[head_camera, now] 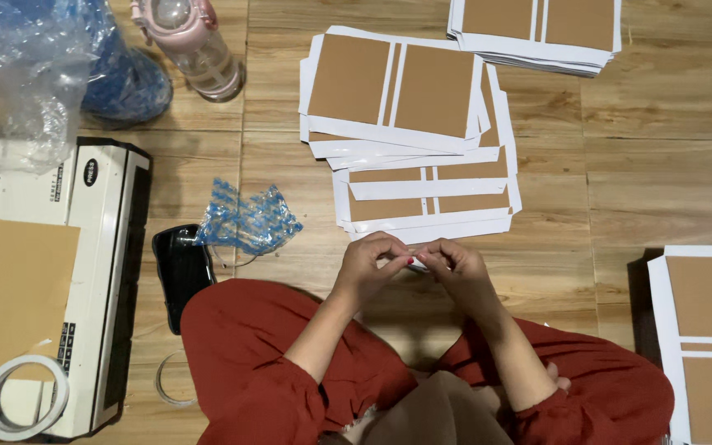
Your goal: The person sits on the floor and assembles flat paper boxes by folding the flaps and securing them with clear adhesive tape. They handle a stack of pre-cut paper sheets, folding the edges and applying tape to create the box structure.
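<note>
Red-clothed knees (249, 346), both hands' fingers (397, 257) pinching a small pale strip (419, 260).

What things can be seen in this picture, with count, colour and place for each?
card sheets: four stacks, brown on white, top centre, top right, right edge
laminating machine: one, white and black, left
tape roll: one, white, on the machine
plastic bag: one, clear, top left
water bottle: one, pink, top
small wrapper: one, blue, floor centre-left
black case: one, by the knee
wooden floor: brown
left hand: pinching a small white piece, centre
right hand: pinching the same piece
</note>
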